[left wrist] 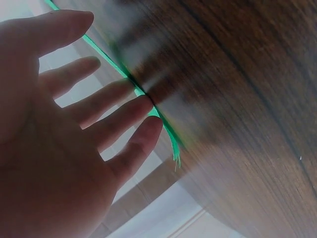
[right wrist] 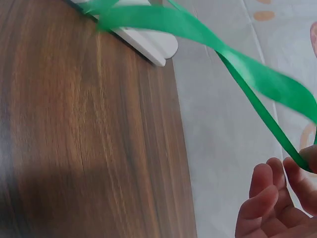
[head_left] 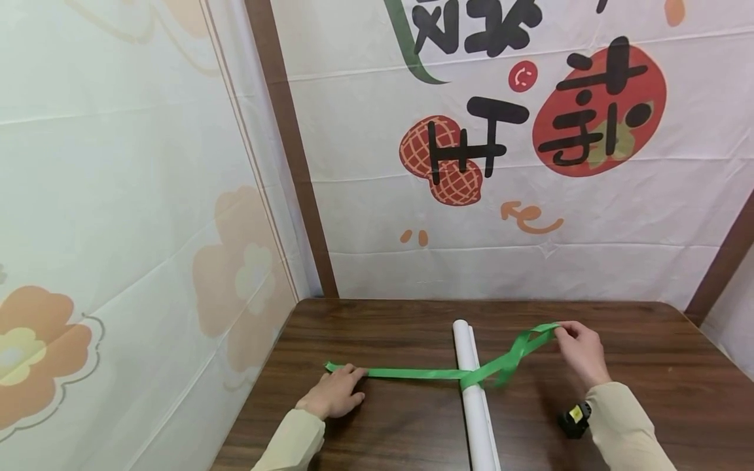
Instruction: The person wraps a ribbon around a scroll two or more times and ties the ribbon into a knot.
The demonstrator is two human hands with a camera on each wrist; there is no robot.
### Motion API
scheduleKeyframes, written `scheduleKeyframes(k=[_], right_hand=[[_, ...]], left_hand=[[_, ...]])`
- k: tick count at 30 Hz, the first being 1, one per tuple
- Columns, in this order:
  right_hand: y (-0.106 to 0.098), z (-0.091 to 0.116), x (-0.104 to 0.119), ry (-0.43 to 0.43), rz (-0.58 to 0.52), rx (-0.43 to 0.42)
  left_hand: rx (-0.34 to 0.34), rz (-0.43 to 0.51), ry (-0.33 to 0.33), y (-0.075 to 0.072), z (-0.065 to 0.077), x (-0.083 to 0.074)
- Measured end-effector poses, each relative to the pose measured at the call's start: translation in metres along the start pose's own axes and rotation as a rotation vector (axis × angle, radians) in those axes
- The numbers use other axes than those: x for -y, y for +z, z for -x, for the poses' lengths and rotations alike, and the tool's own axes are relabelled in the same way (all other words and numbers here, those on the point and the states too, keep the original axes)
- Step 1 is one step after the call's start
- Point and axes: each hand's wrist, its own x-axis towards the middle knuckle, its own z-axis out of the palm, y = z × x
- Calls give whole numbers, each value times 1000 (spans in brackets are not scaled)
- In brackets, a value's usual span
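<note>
White cloth [head_left: 365, 216] printed with dark characters hangs beyond both hands, past a wood-grain bench [head_left: 400, 425]. With fingers spread and nearly straight, the left hand [head_left: 332, 392] rests its fingertips on a green ribbon [head_left: 412, 373] close to one frayed end, while the right hand [head_left: 583, 353] pinches a looped length of it, raised off the bench. Between the hands the ribbon crosses a white roll [head_left: 480, 418], and a small black object [head_left: 574, 420] with a yellow label sits just beside the right sleeve [head_left: 621, 412].
</note>
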Motion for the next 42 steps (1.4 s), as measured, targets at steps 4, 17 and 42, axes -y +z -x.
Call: scheduleKeyframes(k=[4, 17, 42], right_hand=[[-6, -1, -1, 31, 15, -33], [-19, -3, -20, 168, -110, -128], [-50, -9, -33, 428, -562, -275]], left_hand=[[4, 5, -3, -1, 1, 0], [38, 36, -23, -2, 8, -2], [29, 11, -23, -4, 4, 0]])
